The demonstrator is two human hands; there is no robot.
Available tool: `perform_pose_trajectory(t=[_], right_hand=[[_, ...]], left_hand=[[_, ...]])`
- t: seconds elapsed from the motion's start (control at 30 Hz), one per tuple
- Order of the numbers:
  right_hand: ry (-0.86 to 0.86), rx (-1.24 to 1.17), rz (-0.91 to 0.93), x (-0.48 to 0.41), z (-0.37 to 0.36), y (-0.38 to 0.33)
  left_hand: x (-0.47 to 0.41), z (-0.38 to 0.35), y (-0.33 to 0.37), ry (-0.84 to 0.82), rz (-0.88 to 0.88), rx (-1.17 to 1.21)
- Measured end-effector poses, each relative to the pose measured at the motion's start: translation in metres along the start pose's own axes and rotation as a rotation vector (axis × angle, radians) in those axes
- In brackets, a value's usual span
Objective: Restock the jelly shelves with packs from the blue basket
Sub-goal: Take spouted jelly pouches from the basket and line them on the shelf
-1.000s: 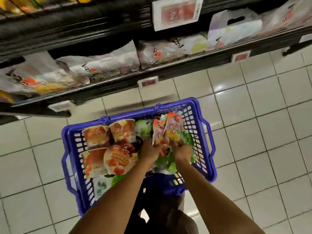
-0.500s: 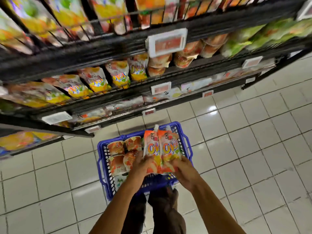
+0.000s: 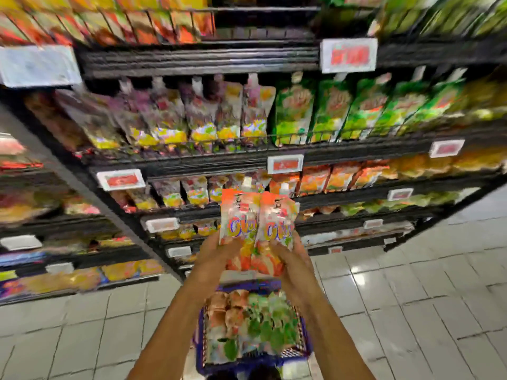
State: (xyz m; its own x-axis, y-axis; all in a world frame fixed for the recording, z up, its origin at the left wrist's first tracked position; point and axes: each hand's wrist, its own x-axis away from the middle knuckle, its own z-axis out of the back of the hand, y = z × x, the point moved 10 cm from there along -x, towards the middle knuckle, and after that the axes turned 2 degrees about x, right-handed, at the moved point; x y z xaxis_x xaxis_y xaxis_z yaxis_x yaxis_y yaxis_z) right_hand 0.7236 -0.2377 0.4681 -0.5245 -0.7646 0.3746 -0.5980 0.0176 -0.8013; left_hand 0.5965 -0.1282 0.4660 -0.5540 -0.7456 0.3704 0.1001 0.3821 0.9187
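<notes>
Two orange-and-white jelly packs [image 3: 258, 226] are held upright side by side in front of the black shelving. My left hand [image 3: 216, 253] grips the left pack at its lower edge. My right hand [image 3: 290, 259] grips the right pack the same way. Below my forearms the blue basket [image 3: 304, 344] stands on the tiled floor, holding several orange and green packs. Behind the lifted packs, a shelf row of orange jelly packs [image 3: 329, 179] runs to the right. The whole view is motion-blurred.
Black wire shelves [image 3: 203, 61] rise in several tiers, filled with purple-yellow pouches [image 3: 203, 116] and green pouches [image 3: 340, 111]. White price tags [image 3: 285, 163] hang on the shelf fronts. Pale floor tiles [image 3: 411, 283] spread to the right of the basket.
Both hands lifted the two orange packs out of the basket and up toward the shelves. My view tilted upward, so the basket dropped to the bottom of the frame.
</notes>
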Motion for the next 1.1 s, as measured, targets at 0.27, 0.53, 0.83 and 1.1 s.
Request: perform_pose_trajectory(t=[0.27, 0.53, 0.83, 1.1], right_hand=[[-0.203, 0.085, 0.2, 0.024, -0.096, -0.123], [-0.264, 0.147, 0.297, 0.021, -0.144, -0.184], [-0.284, 0.221, 0.336, 0.014, -0.146, -0.205], [-0.295, 0.198, 0.361, 0.015, -0.138, -0.216]], left_hand=[[0.034, 0.002, 0.148, -0.028, -0.257, 0.138], [0.053, 0.004, 0.238, 0.005, -0.467, 0.077], [0.058, -0.003, 0.266, 0.024, -0.509, 0.098], [0.053, -0.006, 0.271, 0.039, -0.509, 0.11]])
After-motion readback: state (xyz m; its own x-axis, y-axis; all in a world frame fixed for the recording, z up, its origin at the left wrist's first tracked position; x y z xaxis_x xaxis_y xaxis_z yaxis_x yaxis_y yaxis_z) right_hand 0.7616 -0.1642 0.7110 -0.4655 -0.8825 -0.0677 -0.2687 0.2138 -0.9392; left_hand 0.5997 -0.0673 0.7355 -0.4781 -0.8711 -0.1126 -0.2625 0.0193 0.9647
